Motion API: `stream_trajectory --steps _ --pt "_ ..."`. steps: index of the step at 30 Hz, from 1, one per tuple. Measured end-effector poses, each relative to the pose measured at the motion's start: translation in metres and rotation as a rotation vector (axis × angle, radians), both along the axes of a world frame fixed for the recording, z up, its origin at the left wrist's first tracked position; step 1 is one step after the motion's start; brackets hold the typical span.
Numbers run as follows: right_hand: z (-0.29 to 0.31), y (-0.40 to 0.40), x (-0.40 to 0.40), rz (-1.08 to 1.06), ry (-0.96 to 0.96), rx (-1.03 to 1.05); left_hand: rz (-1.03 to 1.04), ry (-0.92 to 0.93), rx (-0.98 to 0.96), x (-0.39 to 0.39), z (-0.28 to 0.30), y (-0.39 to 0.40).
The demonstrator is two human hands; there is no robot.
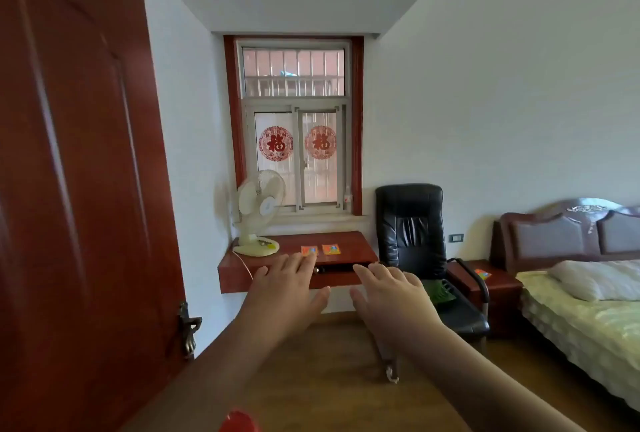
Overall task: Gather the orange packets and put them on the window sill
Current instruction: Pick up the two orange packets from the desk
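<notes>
Both hands reach forward, palms down, the left hand (289,288) and right hand (389,296) with fingers (398,274) spread and holding nothing. Two orange packets (330,249) lie side by side on the red bench (353,244) at 12 o'clock, below the window sill (322,218), beside a fan (258,213). A third packet (482,274) lies on the nightstand (498,288) at 2 o'clock, between chair (410,227) and bed (585,320).

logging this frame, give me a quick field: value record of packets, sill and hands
packets on desk: two, packet A and packet B, side by side on the desk
packet on nightstand: one, packet C, on the nightstand
sill: sill, no packets on it
left hand: left hand, open, empty
right hand: right hand, open, empty
</notes>
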State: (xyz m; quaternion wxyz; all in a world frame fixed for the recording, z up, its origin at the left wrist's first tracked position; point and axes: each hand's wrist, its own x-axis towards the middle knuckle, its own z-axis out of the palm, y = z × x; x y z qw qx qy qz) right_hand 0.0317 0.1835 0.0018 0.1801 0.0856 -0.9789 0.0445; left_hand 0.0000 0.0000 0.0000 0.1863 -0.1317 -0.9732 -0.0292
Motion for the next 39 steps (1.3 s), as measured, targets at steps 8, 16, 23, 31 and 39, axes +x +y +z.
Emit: stream_trajectory --steps 8,16,23,31,39 --pt "-0.017 0.060 -0.053 0.021 0.039 -0.004 0.013 -0.062 -0.075 -0.059 -0.006 0.064" --pt "-0.034 0.092 -0.097 0.001 -0.016 -0.044 0.038 -0.144 -0.092 -0.095 -0.027 0.084" --pt "-0.060 0.081 -0.136 0.031 -0.069 -0.045 0.020 -0.175 -0.063 -0.130 -0.056 0.072" --pt "-0.100 0.035 -0.207 0.103 -0.168 0.035 0.027 -0.215 0.003 -0.187 -0.110 0.023" --pt "-0.116 0.007 -0.279 0.060 -0.163 0.068 0.032 -0.148 0.052 -0.260 -0.132 -0.028"
